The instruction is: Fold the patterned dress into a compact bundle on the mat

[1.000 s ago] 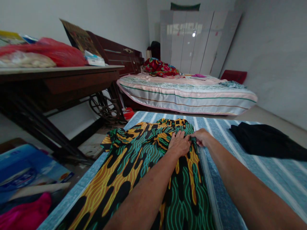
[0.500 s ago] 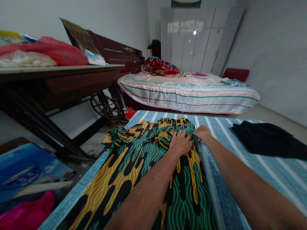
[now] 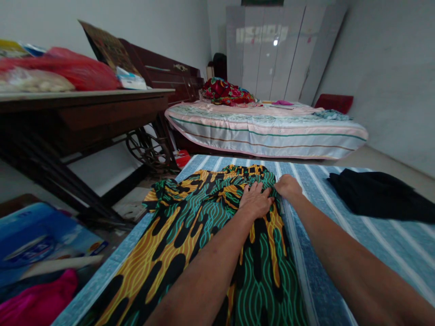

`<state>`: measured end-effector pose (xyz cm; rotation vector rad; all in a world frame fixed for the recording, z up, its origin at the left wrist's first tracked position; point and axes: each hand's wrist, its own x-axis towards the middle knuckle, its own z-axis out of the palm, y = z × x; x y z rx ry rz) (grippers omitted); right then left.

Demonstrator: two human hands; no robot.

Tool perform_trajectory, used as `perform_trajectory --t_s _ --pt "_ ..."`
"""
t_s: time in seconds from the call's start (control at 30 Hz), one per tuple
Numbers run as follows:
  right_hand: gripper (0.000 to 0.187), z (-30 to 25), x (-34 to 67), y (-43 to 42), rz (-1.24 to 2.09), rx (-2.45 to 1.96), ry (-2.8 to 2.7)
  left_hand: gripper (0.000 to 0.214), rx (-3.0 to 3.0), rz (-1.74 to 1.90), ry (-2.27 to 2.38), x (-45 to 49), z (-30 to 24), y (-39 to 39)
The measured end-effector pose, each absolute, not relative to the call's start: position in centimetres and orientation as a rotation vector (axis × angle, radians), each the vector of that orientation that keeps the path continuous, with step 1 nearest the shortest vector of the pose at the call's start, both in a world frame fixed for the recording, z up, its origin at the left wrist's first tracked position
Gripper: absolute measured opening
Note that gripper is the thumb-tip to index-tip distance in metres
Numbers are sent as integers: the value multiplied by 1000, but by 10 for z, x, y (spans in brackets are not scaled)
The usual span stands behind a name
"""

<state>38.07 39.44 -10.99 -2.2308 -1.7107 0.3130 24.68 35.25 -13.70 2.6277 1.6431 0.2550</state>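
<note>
A dress (image 3: 197,231) patterned in green, black and yellow-orange lies spread over a blue-and-white striped sheet (image 3: 319,190). Its short sleeve is bunched at the left, and the gathered neck end points away from me. My left hand (image 3: 255,199) rests on the upper part of the dress, fingers stretched out and spread a little. Close beside it, my right hand (image 3: 288,185) is closed at the right edge of the dress, pinching the cloth near the shoulder. The cloth inside that pinch is mostly hidden by the fingers.
Folded black cloth (image 3: 377,194) lies on the sheet at the right. Beyond stands a bed (image 3: 265,131) with a red floral bundle (image 3: 227,92). On the left, a treadle sewing table (image 3: 112,102) carries bags; below are a blue package (image 3: 41,240) and a pink cloth (image 3: 44,294).
Both hands stay in nearly the same place on the dress. The camera view has tilted slightly, so everything sits a little higher in the picture.
</note>
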Motion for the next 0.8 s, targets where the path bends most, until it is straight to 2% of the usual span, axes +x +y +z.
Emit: perform_trajectory --t_s 0.2,0.33,0.6,0.8 --pt "31 -114 370 367 70 -1982 -2023 45 2607 232 1625 246 -133 352" --pt "28 -126 375 359 44 -1853 -2209 44 2611 270 1631 245 -133 352" --pt "33 -128 376 356 -64 -1810 -2227 32 2548 448 1631 240 -133 356" --pt "34 -137 373 352 -47 -1786 -2274 35 2509 526 1618 236 -132 358"
